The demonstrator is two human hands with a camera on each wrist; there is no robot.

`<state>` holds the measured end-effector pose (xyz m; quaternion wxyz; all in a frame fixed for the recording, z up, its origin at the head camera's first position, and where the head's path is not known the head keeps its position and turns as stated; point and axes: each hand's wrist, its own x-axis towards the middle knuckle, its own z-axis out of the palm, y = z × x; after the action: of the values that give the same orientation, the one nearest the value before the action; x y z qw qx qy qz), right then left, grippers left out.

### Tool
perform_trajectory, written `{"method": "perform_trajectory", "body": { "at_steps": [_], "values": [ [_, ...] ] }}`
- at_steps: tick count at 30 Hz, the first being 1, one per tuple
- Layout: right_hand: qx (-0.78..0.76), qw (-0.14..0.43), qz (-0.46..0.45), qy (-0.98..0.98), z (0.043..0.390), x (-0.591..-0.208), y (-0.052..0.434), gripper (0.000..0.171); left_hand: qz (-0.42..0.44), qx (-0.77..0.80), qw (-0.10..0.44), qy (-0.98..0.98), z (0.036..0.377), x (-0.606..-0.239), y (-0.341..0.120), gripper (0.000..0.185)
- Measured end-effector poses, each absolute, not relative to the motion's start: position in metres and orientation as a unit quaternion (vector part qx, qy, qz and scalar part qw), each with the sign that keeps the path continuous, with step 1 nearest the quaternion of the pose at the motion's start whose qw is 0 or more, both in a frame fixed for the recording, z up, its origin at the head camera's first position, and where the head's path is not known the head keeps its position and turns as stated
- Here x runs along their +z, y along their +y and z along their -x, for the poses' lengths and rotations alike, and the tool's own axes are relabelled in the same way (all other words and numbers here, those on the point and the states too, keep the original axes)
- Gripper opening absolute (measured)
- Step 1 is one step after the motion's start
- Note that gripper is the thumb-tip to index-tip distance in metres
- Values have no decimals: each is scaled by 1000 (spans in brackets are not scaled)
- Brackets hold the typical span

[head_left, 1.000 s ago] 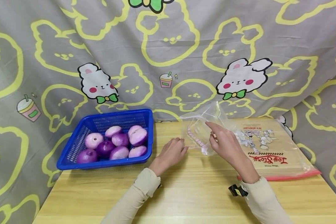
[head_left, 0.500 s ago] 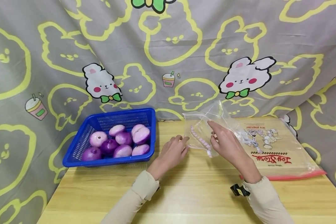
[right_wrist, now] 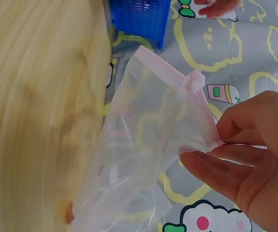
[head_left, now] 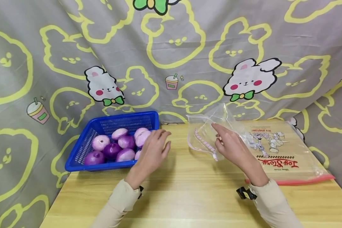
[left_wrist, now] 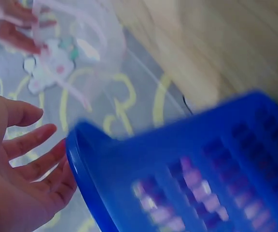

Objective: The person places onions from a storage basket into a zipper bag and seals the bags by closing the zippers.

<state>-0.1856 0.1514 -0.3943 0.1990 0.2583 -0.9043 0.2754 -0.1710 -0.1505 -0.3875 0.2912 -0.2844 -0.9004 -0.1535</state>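
Pinching clear plastic zip bag (head_left: 205, 136) in our right hand (head_left: 231, 146) | left hand (head_left: 152, 148) released, fingers straight, over blue plastic basket (head_left: 85, 148) of purple onions (head_left: 111, 148).

Your left hand (head_left: 152, 148) covers the near right corner of the blue basket (head_left: 82, 148) in the head view, so the onion (head_left: 138, 154) there shows only partly. The left wrist view is blurred; the onions behind the basket wall (left_wrist: 187, 174) are only purple smears. In the right wrist view your right hand (right_wrist: 247, 159) is cut by the frame edge, and the clear bag (right_wrist: 144, 145) runs off the bottom.
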Motion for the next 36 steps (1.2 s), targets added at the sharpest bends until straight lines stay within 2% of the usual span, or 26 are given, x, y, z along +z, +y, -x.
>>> {"method": "perform_trajectory", "body": {
  "at_steps": [6,17,26,36],
  "values": [
    [278,190,-252,-907,184,-390,155,57,244,-172,304,-904,177,-384,-182,23],
    [284,185,-242,-909,185,-385,159,57,214,-169,219,-937,189,-397,-222,41],
    [294,186,-242,-905,187,-387,161,57,194,-175,150,-954,193,-405,-236,55],
    [298,182,-240,-906,189,-387,164,57,220,-189,174,-941,196,-405,-239,54]
  ]
}}
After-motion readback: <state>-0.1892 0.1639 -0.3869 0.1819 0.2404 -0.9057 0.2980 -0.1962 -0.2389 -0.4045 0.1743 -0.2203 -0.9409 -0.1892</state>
